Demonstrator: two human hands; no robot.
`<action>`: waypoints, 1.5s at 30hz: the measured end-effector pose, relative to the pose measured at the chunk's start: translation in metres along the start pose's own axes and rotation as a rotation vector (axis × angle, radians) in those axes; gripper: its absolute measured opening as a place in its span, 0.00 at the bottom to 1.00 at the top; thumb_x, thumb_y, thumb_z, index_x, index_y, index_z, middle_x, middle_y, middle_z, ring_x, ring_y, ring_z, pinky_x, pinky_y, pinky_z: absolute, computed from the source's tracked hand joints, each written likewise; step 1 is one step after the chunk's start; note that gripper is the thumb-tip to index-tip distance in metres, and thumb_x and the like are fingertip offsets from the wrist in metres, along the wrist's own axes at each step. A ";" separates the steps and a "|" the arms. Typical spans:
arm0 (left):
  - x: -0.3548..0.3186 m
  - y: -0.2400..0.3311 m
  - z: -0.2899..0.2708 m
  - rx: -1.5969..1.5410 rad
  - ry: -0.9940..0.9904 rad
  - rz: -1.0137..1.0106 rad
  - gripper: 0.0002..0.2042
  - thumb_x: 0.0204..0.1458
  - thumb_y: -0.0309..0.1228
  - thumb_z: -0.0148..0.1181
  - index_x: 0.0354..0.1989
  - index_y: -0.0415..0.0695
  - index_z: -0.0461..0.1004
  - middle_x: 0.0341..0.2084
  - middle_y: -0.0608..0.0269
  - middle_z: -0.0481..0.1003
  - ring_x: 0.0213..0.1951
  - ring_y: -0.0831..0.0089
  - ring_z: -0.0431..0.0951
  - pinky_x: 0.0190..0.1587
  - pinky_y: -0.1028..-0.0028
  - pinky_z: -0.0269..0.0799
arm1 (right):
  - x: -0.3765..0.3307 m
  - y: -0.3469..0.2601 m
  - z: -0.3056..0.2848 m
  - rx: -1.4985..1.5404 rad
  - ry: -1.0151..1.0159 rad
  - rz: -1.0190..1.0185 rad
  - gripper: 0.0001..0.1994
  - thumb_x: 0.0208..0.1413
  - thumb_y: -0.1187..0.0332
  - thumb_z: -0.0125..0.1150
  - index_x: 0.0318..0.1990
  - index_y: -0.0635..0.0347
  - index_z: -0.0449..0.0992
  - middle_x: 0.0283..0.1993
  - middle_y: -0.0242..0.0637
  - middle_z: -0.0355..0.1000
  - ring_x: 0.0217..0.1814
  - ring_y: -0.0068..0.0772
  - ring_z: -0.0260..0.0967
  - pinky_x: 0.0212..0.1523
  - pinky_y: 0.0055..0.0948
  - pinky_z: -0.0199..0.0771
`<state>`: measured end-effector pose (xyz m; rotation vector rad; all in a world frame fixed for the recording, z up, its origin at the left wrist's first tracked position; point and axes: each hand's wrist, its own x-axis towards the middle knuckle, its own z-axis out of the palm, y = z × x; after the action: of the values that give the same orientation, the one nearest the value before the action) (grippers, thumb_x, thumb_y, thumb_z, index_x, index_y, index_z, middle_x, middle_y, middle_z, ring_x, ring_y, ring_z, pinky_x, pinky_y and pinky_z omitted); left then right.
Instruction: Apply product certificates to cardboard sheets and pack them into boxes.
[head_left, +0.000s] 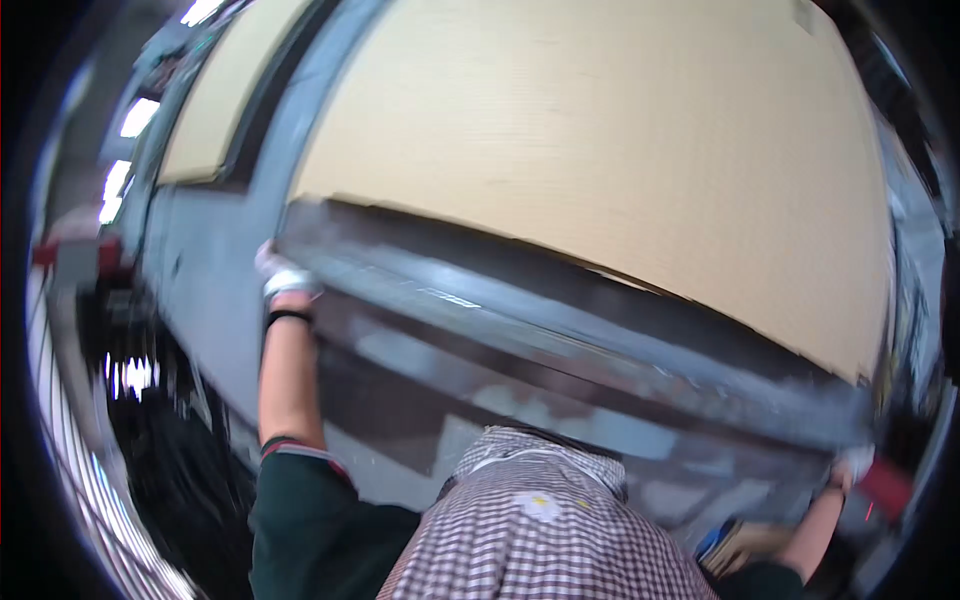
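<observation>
Your left hand (283,275) and right hand (853,466) seemingly brace the metal edge (540,305) between them, closure unclear; moving calls for even force.

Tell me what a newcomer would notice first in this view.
A huge tan ribbed sheet fills the upper middle and right. Along its near side runs a long grey edge, with the left hand at its left end and the right hand at its right. A checked apron sits bottom centre.
</observation>
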<state>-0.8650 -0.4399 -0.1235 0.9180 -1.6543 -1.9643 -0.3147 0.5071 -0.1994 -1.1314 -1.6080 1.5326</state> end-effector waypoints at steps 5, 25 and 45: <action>-0.015 0.013 0.014 -0.157 0.138 -0.159 0.17 0.47 0.51 0.50 0.34 0.51 0.72 0.32 0.67 0.73 0.37 0.66 0.70 0.45 0.67 0.64 | 0.082 0.021 -0.082 0.123 0.286 0.054 0.20 0.60 0.57 0.40 0.49 0.64 0.70 0.49 0.36 0.69 0.48 0.36 0.66 0.51 0.34 0.65; 0.032 -0.022 0.078 -0.191 0.063 -0.252 0.30 0.43 0.58 0.50 0.47 0.46 0.70 0.48 0.60 0.71 0.48 0.62 0.68 0.53 0.63 0.60 | 0.109 0.078 -0.070 -0.115 0.450 0.019 0.20 0.60 0.59 0.40 0.50 0.64 0.70 0.55 0.38 0.67 0.55 0.34 0.64 0.55 0.33 0.63; 0.000 -0.025 0.115 -0.236 0.144 -0.284 0.30 0.44 0.55 0.51 0.51 0.46 0.68 0.50 0.59 0.67 0.52 0.64 0.63 0.57 0.67 0.56 | 0.167 0.103 0.088 0.158 0.195 0.082 0.20 0.59 0.58 0.41 0.48 0.63 0.71 0.51 0.37 0.70 0.50 0.35 0.67 0.51 0.31 0.66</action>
<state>-0.9439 -0.3541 -0.1392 1.2213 -1.2362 -2.1611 -0.4488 0.6135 -0.3304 -1.2303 -1.3034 1.5207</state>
